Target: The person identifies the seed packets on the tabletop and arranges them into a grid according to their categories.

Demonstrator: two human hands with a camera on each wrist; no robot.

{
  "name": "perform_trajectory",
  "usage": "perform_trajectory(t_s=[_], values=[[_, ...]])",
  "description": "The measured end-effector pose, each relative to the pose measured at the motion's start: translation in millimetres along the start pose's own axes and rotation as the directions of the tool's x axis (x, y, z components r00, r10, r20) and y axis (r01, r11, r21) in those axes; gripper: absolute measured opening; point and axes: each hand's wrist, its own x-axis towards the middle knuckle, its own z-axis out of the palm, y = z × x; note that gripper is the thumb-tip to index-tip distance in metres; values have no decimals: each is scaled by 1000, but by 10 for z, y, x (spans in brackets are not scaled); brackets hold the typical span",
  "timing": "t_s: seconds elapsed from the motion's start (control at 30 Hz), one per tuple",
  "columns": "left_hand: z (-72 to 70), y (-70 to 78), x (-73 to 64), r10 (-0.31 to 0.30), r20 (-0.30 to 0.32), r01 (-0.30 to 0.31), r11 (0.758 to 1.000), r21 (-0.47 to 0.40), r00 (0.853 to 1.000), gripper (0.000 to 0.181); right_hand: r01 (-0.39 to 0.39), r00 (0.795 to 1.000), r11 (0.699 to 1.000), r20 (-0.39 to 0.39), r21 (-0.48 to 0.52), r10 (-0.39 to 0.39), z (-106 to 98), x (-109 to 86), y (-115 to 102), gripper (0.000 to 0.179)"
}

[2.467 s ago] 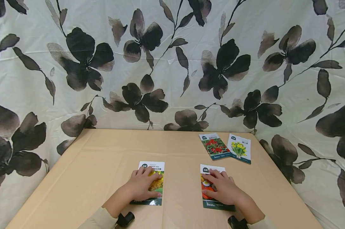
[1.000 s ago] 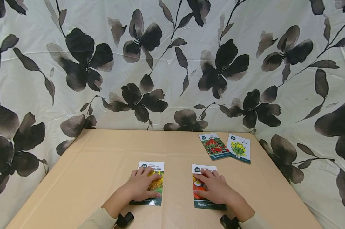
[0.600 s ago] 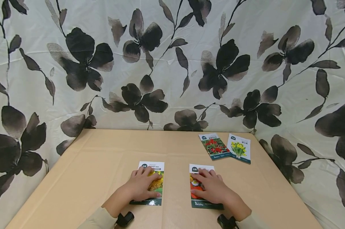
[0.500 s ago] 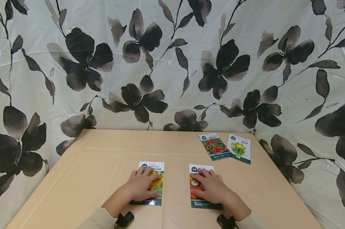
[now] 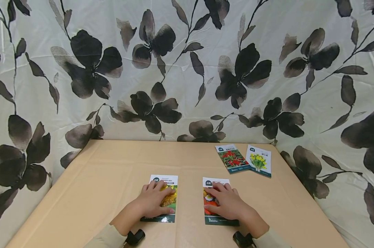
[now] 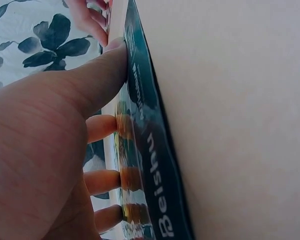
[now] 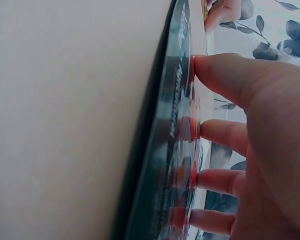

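Left hand [image 5: 154, 200] rests fingertips-down on the yellow packet [image 5: 169, 199], fingers spread, not gripping; bare table [image 5: 190, 203] next; then the tomato packet [image 5: 209, 198] under the right hand [image 5: 228, 204], same loose fingers; red-pictured packet [image 5: 232, 159] and yellow-flower packet [image 5: 259, 163] sit farther back; lining-up step, I'd guess; next calls for light, even pressure.

The right hand [image 5: 226, 204] and the red-fruit packet [image 5: 210, 218] beneath it slid leftward across the table [image 5: 81, 199], closer to the yellow-flower packet [image 5: 171, 198] under the left hand [image 5: 151, 200].
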Motion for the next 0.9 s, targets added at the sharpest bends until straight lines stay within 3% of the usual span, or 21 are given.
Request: perform_trajectory(t_s=[0.9], values=[[-12, -6, 1, 0, 5, 0, 1000, -7, 1000, 66, 47, 999, 999, 3, -19, -47, -1, 81, -154, 67]])
